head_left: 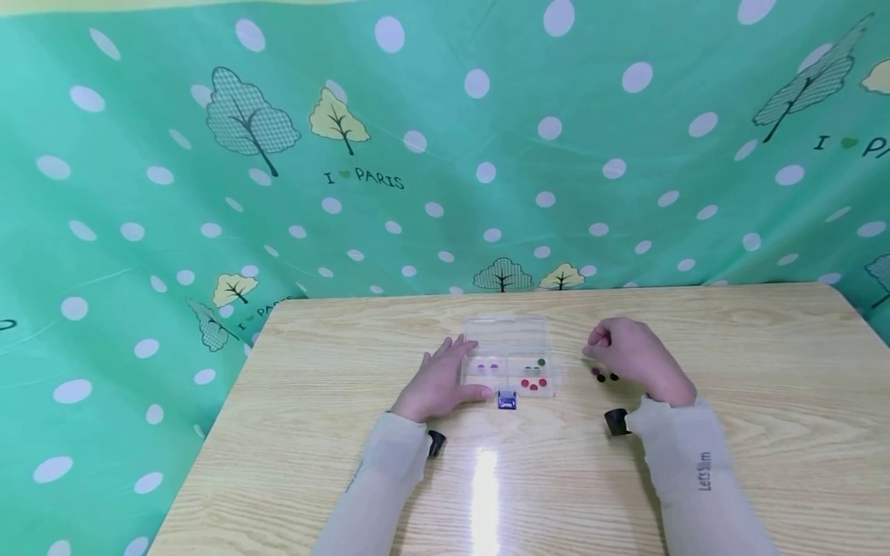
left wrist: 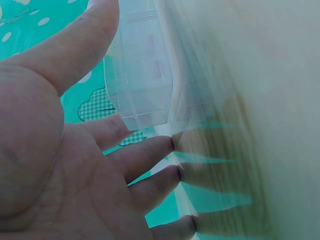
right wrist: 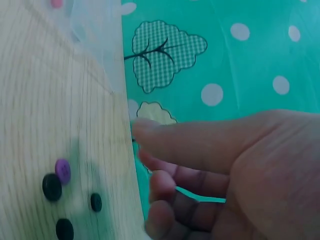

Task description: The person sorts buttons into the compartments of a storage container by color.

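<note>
Plastic box (head_left: 508,374) lies left-to-right lengthwise on our bench (head_left: 334,363), blue tab (head_left: 507,401) towards us, lid (head_left: 509,337) open away. Our left hand (head_left: 434,386) spreads round its left end; whether our curled right hand (head_left: 634,353), by buttons (right wrist: 52,187), pinches anything, we cannot tell.

The buttons (right wrist: 52,187) are red, green, purple and black, the cloth (head_left: 450,154) green with white dots.

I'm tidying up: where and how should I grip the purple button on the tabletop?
Probably pinch the purple button by its rim, from above, on the side facing the curtain: it's thin, and a black button crowds its opposite edge.
</note>
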The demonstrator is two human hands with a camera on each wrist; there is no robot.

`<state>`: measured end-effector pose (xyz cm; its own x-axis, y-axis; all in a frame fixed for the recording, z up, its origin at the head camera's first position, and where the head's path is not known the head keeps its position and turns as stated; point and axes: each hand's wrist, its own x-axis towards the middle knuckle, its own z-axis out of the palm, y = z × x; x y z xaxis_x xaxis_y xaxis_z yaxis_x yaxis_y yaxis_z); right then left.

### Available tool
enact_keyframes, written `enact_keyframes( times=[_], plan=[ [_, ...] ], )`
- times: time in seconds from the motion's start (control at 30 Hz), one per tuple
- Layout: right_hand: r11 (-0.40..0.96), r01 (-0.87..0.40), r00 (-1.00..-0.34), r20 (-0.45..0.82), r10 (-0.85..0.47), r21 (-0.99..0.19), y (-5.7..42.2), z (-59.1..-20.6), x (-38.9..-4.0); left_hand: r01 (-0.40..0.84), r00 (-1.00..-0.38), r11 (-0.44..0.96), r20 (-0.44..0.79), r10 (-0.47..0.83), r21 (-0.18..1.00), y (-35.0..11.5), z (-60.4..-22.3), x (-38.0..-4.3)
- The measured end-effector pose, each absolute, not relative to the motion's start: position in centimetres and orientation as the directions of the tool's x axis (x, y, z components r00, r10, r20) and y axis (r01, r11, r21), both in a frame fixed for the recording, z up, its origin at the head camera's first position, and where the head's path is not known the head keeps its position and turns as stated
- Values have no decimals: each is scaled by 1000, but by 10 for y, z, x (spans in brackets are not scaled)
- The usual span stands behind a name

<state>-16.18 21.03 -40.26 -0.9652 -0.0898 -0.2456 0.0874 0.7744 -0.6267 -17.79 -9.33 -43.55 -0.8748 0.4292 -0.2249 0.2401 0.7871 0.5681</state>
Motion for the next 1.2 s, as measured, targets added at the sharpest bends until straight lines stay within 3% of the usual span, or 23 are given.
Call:
enact_keyframes(
  times=[0.67, 1.2],
  plan=[
    [790, 70, -947, -290, -139, -609, 222, -412, -160, 256, -874, 779, -208, 440, 572, -95, -437, -176],
    [803, 123, -939, -331, -97, -583, 219, -412, -161, 255, -874, 786, -213, 437, 564, -94, -435, -178]
  ],
)
